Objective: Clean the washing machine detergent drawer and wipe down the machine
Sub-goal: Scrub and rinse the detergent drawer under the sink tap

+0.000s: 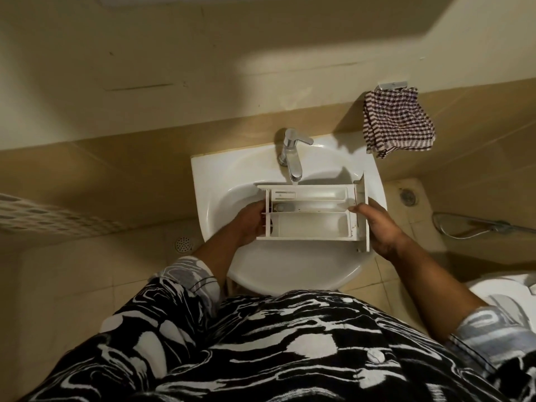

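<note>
Head view, looking straight down over a wash basin.

Task item: white plastic detergent drawer [310, 226], rectangular, held level over the bowl of the white ceramic basin [208, 181], open side up. It does not appear to rest on the basin; both hands carry it. 3 compartments visible: 1 long one at the back, 1 narrow one in the middle, 1 large one at the front. The drawer's front panel [363, 210] is at its right end and stands out beyond the body. The back edge of the drawer sits just under the spout of the chrome single-lever tap [291, 158]. Cannot tell whether water is running.

Left hand [249, 224]: grips the left end of the drawer, fingers curled round the end wall.

Right hand [377, 227]: grips the right end at the front panel, thumb lying on top over the compartment wall, remaining fingers hidden behind and below the panel.

Surroundings: brown-and-white checked cloth towel [397, 123] hangs from a chrome wall holder [391, 85], up and to the right of the basin. Beige tiled wall and floor. 1 round perforated floor drain [182, 244] left of the basin, 1 more drain [407, 195] to the right. A chrome hose [464, 224] lies at the right edge. The person wears a black-and-white patterned garment [261, 343] with sleeves rolled up the forearms.
</note>
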